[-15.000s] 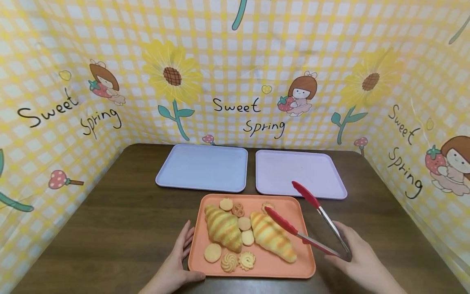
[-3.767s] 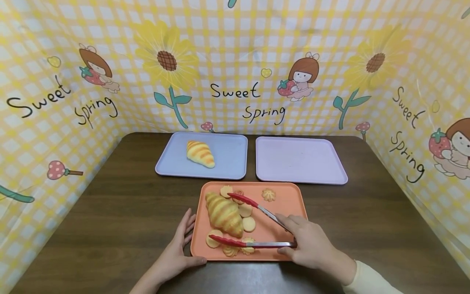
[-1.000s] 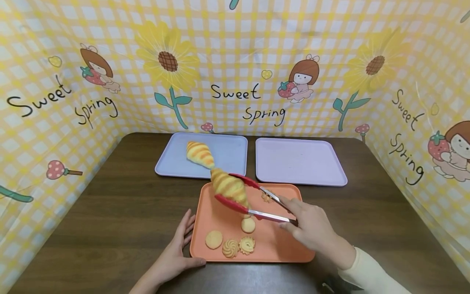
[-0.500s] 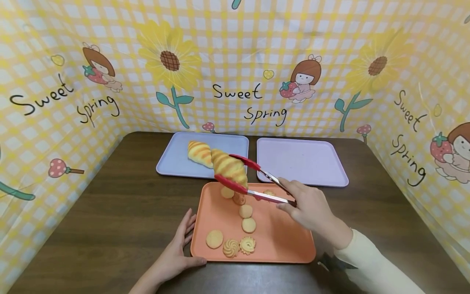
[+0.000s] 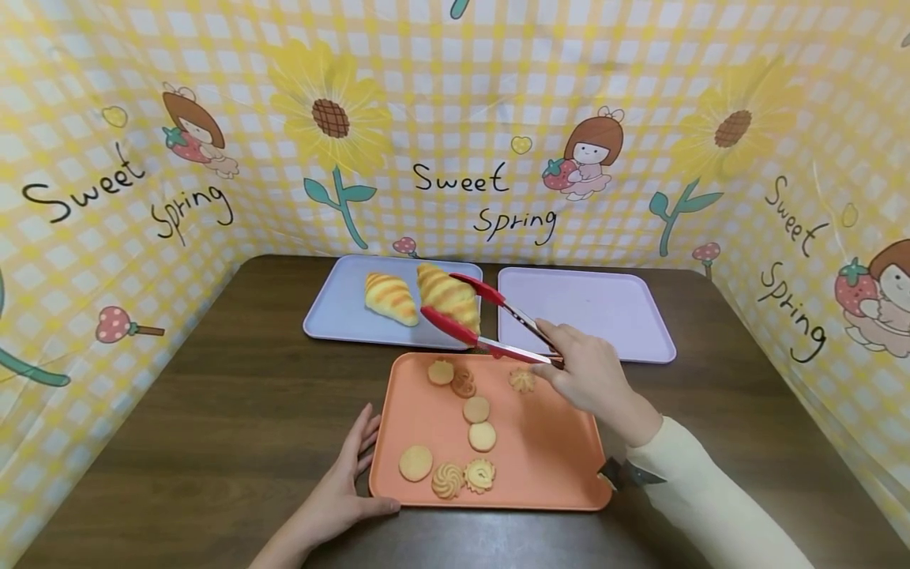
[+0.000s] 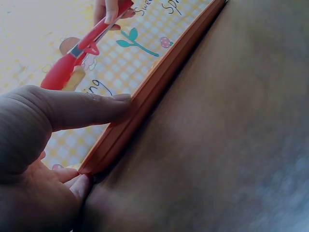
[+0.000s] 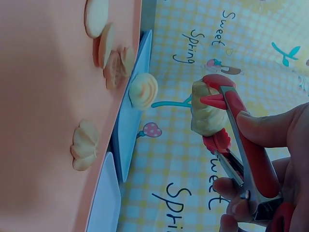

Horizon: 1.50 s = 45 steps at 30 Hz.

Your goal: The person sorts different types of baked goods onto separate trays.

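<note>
My right hand (image 5: pixel 593 375) grips metal tongs (image 5: pixel 522 325) with red tips. Pinched between the tips is a striped croissant (image 5: pixel 448 294), held up over the right part of the blue tray (image 5: pixel 334 316). Another croissant (image 5: pixel 391 298) lies on that tray, just to the left. In the right wrist view the thumb presses along one arm of the tongs, with the croissant (image 7: pixel 206 108) seen end-on. My left hand (image 5: pixel 341 474) rests at the near left corner of the orange tray (image 5: pixel 547 474), its thumb against the front rim and its relaxed fingers along the left side.
Several cookies lie on the orange tray, among them a round cookie (image 5: pixel 415 463), a swirl cookie (image 5: pixel 448 480) and a pretzel-shaped cookie (image 5: pixel 464 382). A lilac tray (image 5: pixel 590 308) stands at the back right. Behind the brown table (image 5: pixel 213 395) hangs a checked cloth (image 5: pixel 455 103).
Earlier, one croissant went from the orange tray to the blue one. Over the last second, the tongs have carried the second croissant from above the orange tray back over the blue tray. Left hand stayed put.
</note>
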Motion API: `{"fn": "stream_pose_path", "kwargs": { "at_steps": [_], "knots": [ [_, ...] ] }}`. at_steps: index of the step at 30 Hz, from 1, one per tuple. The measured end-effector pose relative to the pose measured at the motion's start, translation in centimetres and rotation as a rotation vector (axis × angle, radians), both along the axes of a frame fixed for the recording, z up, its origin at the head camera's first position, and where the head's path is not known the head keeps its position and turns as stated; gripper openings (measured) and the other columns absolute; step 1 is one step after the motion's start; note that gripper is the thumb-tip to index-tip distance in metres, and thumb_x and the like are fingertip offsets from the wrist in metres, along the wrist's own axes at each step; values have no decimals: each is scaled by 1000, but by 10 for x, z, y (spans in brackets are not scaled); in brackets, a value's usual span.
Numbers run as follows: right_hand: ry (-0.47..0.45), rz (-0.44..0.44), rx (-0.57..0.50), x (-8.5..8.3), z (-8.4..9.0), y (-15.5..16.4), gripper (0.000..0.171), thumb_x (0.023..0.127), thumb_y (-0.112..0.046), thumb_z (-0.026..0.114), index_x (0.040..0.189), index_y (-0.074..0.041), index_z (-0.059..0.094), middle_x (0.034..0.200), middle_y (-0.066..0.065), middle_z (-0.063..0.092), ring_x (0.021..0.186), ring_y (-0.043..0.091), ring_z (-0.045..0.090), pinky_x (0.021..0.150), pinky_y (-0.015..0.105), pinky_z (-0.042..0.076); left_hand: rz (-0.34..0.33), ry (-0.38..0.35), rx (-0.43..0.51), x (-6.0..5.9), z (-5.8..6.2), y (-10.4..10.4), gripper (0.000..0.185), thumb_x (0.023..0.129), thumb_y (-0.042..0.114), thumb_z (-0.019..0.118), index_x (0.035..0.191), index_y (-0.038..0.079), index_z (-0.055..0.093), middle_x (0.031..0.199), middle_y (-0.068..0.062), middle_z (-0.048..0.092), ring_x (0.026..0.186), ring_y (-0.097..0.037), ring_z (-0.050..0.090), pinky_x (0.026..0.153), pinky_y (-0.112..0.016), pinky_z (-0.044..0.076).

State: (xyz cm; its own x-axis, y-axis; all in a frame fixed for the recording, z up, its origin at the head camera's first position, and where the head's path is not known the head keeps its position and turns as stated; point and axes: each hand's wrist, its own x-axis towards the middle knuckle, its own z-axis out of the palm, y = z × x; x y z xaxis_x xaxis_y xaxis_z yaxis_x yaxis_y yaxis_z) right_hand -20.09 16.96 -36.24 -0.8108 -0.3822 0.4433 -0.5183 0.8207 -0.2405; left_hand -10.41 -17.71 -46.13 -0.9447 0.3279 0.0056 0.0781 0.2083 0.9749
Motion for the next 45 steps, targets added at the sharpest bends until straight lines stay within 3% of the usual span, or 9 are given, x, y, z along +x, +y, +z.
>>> {"fn": "stream_pose_path", "kwargs": {
  "at_steps": [7, 21, 33, 45],
  "knots": [
    [-70, -49, -10, -16, -2, -9, 58, 84, -26, 77, 134, -1, 61, 116, 16, 69, 95, 36, 67, 76, 55, 52, -1, -34, 0, 0, 0, 1, 127, 73, 5, 88, 160, 7, -5, 161, -28, 10, 147, -45, 12, 101, -7, 27],
    [-147, -118, 15, -49, 0, -26, 62, 85, -32, 75, 139, -4, 58, 110, 14, 70, 94, 34, 66, 79, 53, 51, 4, -28, -15, -2, 0, 0, 126, 75, 9, 88, 160, 9, -5, 161, -28, 10, 147, -45, 13, 101, -8, 28],
    [-246, -151, -20, -76, -16, -37, 63, 86, -30, 74, 141, -6, 57, 121, 16, 68, 101, 36, 64, 82, 52, 51, 2, -26, -15, -1, -1, -1, 128, 74, 7, 89, 160, 10, -6, 161, -27, 10, 147, -45, 13, 102, -9, 29],
    [-294, -173, 22, -95, -33, -45, 55, 85, -31, 73, 134, -7, 63, 112, 15, 70, 96, 37, 66, 78, 53, 52, 8, -31, -20, -2, -1, 1, 128, 73, 5, 89, 160, 9, -4, 161, -28, 11, 146, -45, 14, 101, -9, 29]
  ]
}}
